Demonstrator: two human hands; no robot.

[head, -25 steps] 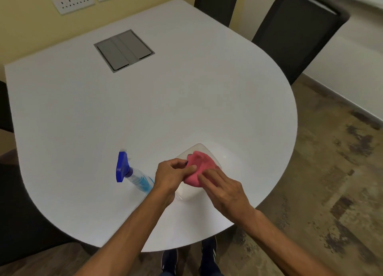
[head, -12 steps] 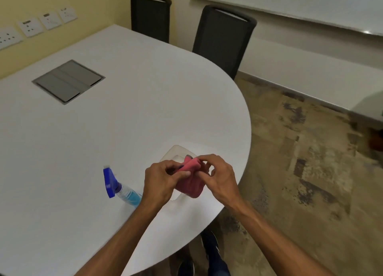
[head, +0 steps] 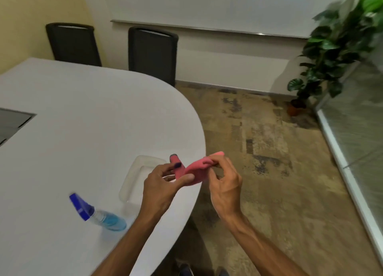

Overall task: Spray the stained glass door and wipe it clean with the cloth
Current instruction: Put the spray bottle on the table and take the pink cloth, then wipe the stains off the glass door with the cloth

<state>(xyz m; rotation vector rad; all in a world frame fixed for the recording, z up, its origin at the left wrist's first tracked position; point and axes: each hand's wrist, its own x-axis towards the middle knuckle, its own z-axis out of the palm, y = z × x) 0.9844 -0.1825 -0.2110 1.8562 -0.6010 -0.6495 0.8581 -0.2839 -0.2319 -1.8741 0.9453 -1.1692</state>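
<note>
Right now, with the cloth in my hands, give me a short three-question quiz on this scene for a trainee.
1. True or false: a hand holds the spray bottle.
2. The pink cloth is held by: A one hand, B both hands, C neither.
3. How many dark chairs stand behind the table?
Key: 1 false, it rests on the table. 2 B, the left hand and right hand both pinch it. 3 two.
</note>
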